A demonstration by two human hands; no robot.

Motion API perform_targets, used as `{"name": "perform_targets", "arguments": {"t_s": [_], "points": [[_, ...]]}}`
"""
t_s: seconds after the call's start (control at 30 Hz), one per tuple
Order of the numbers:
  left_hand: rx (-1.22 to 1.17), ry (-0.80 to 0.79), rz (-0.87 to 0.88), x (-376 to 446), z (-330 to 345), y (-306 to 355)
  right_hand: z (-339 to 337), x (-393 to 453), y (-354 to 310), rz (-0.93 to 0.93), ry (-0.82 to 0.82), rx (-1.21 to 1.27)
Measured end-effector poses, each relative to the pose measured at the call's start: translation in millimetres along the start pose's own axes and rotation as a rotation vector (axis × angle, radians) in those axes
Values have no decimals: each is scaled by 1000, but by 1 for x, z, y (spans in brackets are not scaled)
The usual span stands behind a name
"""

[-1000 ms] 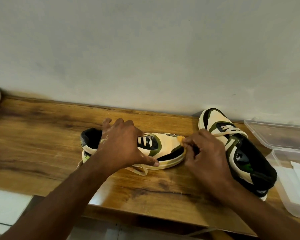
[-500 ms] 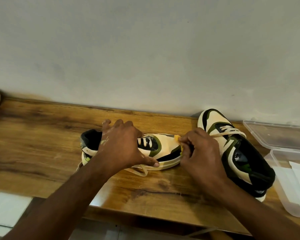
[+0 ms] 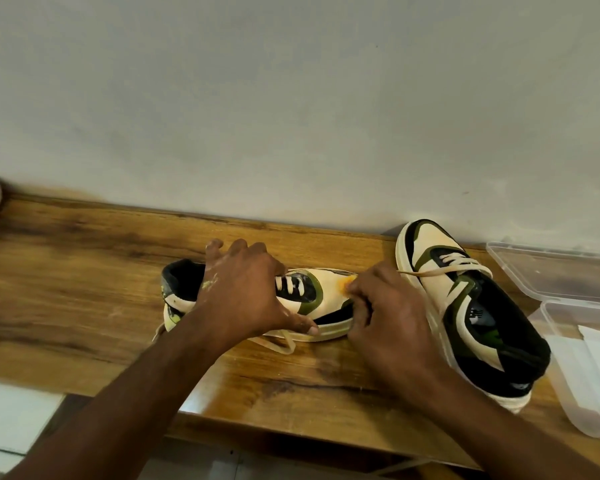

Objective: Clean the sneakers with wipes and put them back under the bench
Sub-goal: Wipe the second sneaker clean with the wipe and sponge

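Head view: left hand presses down over the laces and collar of the near sneaker, fingers curled over the far side, thumb on the near sole edge, so its grip is clamped on the shoe. Right hand pinches a small yellowish wipe against the toe, grip closed on the wipe. Near sneaker lies sideways on the wooden surface, toe pointing right; second sneaker sits just beside the right hand, toe toward the wall. Clear plastic box with white sheets inside at far right, its lid behind it. Judgement: sneaker looks light, upper soft and yielding, sole rim stiffer, so best held across the midfoot or by the sole edge while rubbing. Loose lace trails on the surface and could snag. Wipe is thin and limp, needs a bunched pinch.
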State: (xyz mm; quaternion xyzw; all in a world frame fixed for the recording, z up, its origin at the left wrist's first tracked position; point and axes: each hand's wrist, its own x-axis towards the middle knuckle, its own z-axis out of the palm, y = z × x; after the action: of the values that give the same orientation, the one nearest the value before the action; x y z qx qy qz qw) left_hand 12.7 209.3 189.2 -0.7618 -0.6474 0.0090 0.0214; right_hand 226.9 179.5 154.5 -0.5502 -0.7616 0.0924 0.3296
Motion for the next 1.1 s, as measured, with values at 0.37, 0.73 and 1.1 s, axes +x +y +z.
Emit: {"name": "perform_targets", "arguments": {"t_s": [0.37,0.73,1.1], "points": [[0,-7,116,-1,2,-12,-20,13,20,69,44,105],[-22,-17,360,1,-1,-13,-36,-6,10,53,-56,108],[6,81,179,-9,-14,-10,-40,-5,19,200,-197,150]]}}
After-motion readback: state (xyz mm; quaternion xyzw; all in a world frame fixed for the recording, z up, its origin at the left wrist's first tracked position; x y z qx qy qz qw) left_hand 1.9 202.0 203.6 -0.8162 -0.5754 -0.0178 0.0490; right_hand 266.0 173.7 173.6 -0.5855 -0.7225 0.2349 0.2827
